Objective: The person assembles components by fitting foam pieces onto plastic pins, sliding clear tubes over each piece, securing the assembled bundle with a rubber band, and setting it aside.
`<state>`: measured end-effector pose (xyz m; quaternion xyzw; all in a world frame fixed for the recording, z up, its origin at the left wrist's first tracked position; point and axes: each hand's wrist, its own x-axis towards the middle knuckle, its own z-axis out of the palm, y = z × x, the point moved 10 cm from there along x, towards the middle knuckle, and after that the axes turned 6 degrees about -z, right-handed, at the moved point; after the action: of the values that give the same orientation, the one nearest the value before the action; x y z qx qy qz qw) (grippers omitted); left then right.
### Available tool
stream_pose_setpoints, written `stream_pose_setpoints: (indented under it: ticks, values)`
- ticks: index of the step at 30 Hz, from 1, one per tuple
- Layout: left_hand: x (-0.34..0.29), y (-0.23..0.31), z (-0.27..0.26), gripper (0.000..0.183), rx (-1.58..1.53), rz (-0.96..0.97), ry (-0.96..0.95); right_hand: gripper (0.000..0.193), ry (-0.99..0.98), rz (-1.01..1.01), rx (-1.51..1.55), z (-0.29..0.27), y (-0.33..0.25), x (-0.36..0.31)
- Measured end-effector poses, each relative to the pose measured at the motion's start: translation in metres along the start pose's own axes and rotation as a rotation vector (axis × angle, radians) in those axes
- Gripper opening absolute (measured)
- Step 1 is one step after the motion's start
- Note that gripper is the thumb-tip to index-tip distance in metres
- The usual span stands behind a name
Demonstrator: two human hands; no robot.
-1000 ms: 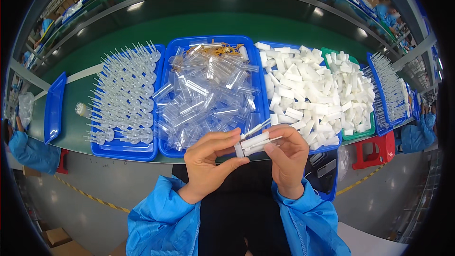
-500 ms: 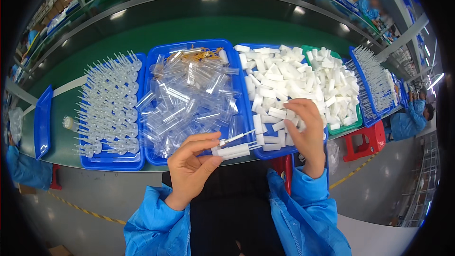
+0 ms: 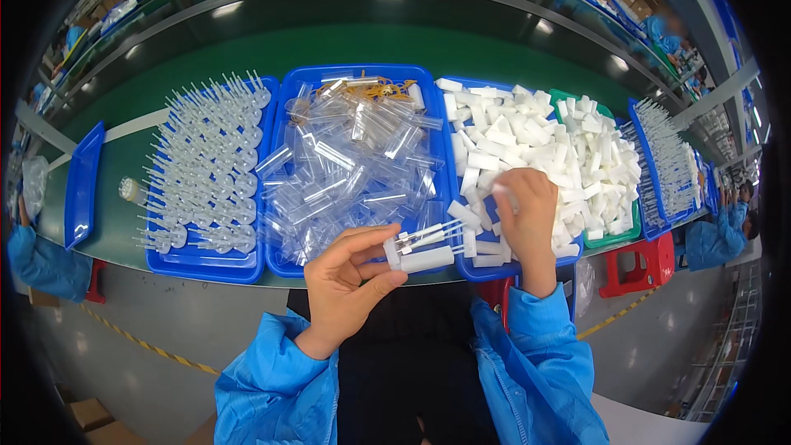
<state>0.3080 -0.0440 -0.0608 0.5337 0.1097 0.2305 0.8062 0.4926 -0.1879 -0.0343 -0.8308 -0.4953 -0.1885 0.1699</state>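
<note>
My left hand pinches a pale round-based plastic piece with thin prongs between thumb and fingers, its prongs pointing right. A white block sits along the near side of these prongs; the others look bare. Over the blue tray of white blocks, my right hand has its fingers curled down and drawn in toward the thumb. What those fingertips hold, if anything, is blurred and hidden among the loose white blocks.
Left of the blocks, a blue tray holds clear plastic tubes; another blue tray carries rows of pronged pieces. A green tray of white blocks and a further blue tray stand rightward. Red stools are below; co-workers sit around.
My right hand's fingers, apart before, have curled in over the blocks. My left hand has tilted the pronged piece, so its prongs show more spread. The whole view has shifted slightly.
</note>
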Motion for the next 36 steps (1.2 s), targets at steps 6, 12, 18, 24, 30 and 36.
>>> stream_pose_setpoints:
  ticks: [6, 12, 18, 24, 30, 36]
  values:
    - [-0.001, 0.004, -0.001, 0.046, 0.043, 0.04, 0.021, 0.012, 0.3, 0.278, 0.802, -0.026, 0.005, -0.01]
    - [-0.002, 0.012, 0.004, 0.045, 0.14, 0.096, -0.002, 0.025, 0.201, 0.433, 1.482, -0.009, -0.043, -0.02]
    - [-0.002, 0.016, 0.003, 0.043, 0.225, 0.144, 0.01, 0.021, 0.092, 0.407, 1.546, -0.005, -0.065, -0.012]
    - [0.0, 0.015, 0.001, 0.044, 0.297, 0.161, 0.008, 0.029, 0.02, 0.393, 1.419, 0.002, -0.068, -0.017]
    - [0.003, 0.006, 0.003, 0.045, 0.282, 0.089, -0.04, 0.03, -0.013, 0.169, 1.445, 0.0, -0.077, -0.007]
    - [0.006, 0.005, 0.004, 0.044, 0.274, 0.029, -0.034, 0.027, -0.015, 0.054, 1.311, -0.017, -0.079, 0.001]
